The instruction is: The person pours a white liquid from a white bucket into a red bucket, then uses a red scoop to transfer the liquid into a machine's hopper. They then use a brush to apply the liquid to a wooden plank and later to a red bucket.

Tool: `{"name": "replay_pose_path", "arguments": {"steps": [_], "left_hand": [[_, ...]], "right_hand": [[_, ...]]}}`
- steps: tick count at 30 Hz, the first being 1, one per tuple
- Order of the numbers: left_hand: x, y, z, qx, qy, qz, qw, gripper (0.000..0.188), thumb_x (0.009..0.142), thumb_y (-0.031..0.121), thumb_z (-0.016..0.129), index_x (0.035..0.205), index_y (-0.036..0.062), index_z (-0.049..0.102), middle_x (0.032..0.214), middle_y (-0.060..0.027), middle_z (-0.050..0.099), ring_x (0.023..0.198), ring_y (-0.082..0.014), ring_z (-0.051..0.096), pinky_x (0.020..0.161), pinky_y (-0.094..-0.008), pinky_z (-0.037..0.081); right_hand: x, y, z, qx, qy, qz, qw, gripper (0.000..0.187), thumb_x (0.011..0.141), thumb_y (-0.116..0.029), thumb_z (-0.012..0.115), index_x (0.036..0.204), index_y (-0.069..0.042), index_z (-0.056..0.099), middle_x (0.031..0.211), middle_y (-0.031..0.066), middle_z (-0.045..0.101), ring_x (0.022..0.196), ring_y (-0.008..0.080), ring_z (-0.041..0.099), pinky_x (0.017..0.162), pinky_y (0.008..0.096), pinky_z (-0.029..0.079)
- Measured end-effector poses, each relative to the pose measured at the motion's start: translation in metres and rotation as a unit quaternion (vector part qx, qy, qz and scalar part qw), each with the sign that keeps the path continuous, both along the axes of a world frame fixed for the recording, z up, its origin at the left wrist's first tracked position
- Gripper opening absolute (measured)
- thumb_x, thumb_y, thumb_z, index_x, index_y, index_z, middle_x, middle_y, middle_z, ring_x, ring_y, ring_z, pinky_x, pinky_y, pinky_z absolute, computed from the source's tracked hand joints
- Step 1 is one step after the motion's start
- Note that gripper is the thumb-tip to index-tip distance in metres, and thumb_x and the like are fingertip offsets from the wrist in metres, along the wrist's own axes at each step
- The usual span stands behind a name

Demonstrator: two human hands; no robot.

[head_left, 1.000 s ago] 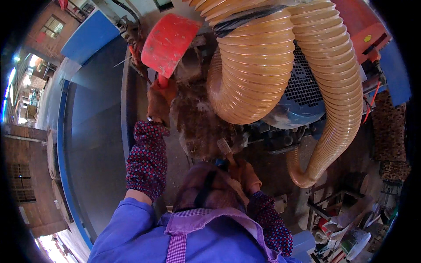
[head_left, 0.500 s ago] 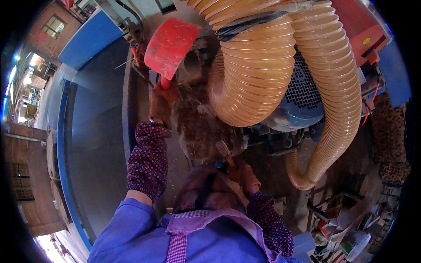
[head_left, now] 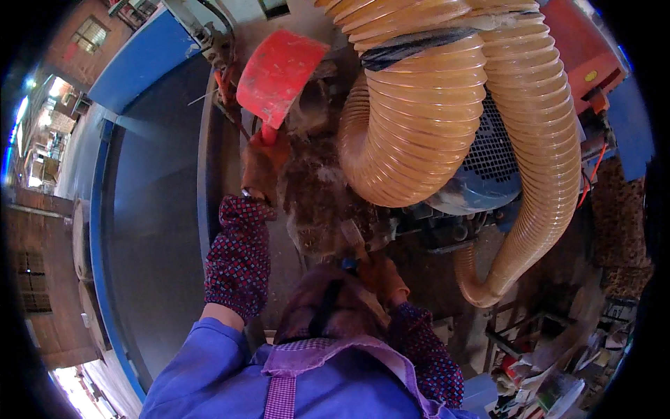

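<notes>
My left hand [head_left: 265, 167], in an orange-brown work glove, is closed round the short handle of a red scoop [head_left: 278, 77]. The scoop's broad, scuffed blade points up and away from me. Lower down, my right hand [head_left: 381, 276], gloved the same way, is closed on a small brush [head_left: 352, 232] with a pale head. The brush head is at the near edge of a brown, dusty heap [head_left: 324, 185] lying between my two hands. Dark protective headwear at the lower middle hides part of my right hand and the brush handle.
A thick ribbed amber hose [head_left: 419, 119] loops down on the right in front of a blue machine [head_left: 474, 188] with a black grille. At left runs a long dark belt surface [head_left: 153, 230] with a blue edge. Scrap and a metal frame [head_left: 537, 321] stand at lower right.
The whole view has shifted slightly, with the hose and scoop now farther right in it. The brush and my right hand have moved a little left against the heap. Both hands keep their grip.
</notes>
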State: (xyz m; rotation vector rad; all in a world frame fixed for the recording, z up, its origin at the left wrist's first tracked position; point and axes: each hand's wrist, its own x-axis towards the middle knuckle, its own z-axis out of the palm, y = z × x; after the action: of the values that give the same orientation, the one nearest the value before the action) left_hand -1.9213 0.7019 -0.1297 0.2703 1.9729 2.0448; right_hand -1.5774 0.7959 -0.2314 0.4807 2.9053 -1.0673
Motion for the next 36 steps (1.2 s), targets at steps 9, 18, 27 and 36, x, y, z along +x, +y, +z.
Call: {"name": "replay_pose_path", "arguments": {"steps": [9,18,27,36], "left_hand": [[-0.003,0.0,-0.001,0.074,-0.068,0.014,0.995,0.023,0.092,0.011,0.04,0.1,-0.0013,0.058,0.087,-0.0016,0.055,0.075,-0.0115,0.054,0.065,-0.025,0.044],[0.007,0.002,0.014,-0.004,-0.04,0.007,0.999,0.023,0.092,0.013,0.039,0.097,0.0016,0.058,0.079,-0.0009,0.054,0.066,-0.0125,0.052,0.059,-0.0248,0.043],[0.012,0.007,0.019,-0.083,0.008,0.009,0.996,0.019,0.092,0.013,0.043,0.096,0.0011,0.058,0.078,-0.0001,0.054,0.066,-0.012,0.052,0.058,-0.0254,0.043],[-0.001,0.005,0.005,-0.066,-0.019,0.014,0.998,0.02,0.093,0.014,0.046,0.102,-0.0004,0.057,0.088,-0.0035,0.056,0.075,-0.0127,0.055,0.063,-0.0267,0.045]], "right_hand": [[-0.004,0.01,0.017,0.104,0.034,0.117,0.987,0.012,0.076,-0.019,0.057,0.08,-0.009,0.064,0.079,0.0156,0.061,0.073,0.0353,0.061,0.056,0.044,0.051],[-0.011,0.005,0.002,0.171,-0.001,0.122,0.978,0.014,0.073,-0.014,0.058,0.084,-0.008,0.065,0.087,0.0081,0.062,0.083,0.0252,0.061,0.061,0.0354,0.052],[-0.013,0.011,0.01,0.162,-0.029,0.155,0.974,0.016,0.075,-0.014,0.058,0.087,-0.007,0.065,0.111,0.0119,0.058,0.09,0.0268,0.059,0.063,0.0374,0.053],[-0.015,0.013,0.004,0.138,-0.007,0.129,0.982,0.015,0.075,-0.013,0.057,0.085,-0.005,0.065,0.105,0.0124,0.059,0.085,0.0287,0.061,0.06,0.0386,0.055]]}}
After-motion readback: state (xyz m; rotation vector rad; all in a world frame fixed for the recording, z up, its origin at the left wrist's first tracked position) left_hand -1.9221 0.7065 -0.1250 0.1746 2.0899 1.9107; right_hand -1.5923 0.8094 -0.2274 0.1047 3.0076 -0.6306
